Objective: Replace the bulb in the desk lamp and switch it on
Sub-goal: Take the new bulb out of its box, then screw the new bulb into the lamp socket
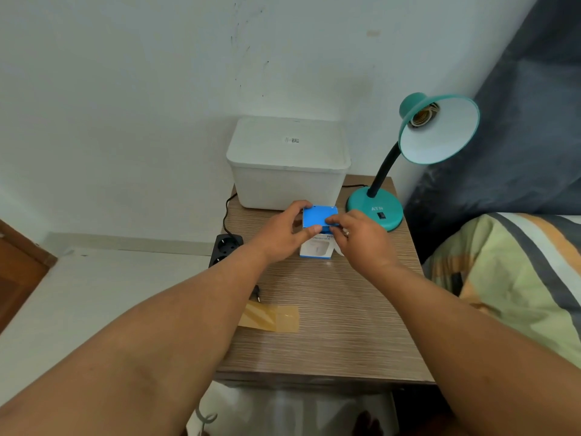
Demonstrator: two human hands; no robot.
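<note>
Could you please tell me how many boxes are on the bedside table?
2: a white lidded box at the back, and a small blue bulb box held in both hands mid-table.

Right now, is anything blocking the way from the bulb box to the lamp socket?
Nothing visible does. The bulb box sits in both hands, and the socket is empty, its shade opening facing the person.

Matt wood-grain table (330, 309), glossy teal lamp (440, 130), matt plastic box (286, 171)

"ATN" on lamp base (374, 209)
</note>
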